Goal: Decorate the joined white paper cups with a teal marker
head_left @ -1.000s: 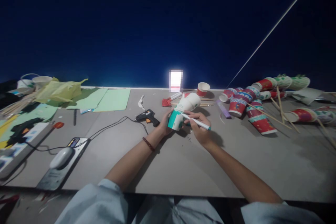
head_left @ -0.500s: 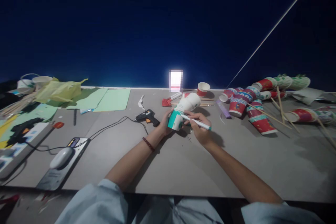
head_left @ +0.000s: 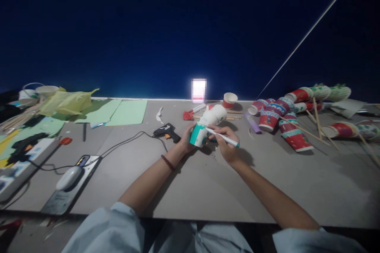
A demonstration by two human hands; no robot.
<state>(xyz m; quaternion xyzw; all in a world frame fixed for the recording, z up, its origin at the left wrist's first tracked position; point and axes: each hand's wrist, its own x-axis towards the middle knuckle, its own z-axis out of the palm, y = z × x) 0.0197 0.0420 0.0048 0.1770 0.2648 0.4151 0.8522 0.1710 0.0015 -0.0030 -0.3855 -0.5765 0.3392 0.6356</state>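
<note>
Left hand (head_left: 186, 140) curled round one green-and-white cup stack (head_left: 208, 120); right hand (head_left: 228, 151) pinching one marker (head_left: 229, 140); one glue gun (head_left: 170, 129) to left, one upright cup (head_left: 230, 102) far.

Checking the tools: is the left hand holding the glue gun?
No, the left hand holds a cup; the glue gun lies on the table.

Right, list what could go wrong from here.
The glue gun lies close to the left hand; if hot, it might burn it. The right hand holds the marker with its tip at the green-and-white cups, so a slip could leave a stray line.
</note>
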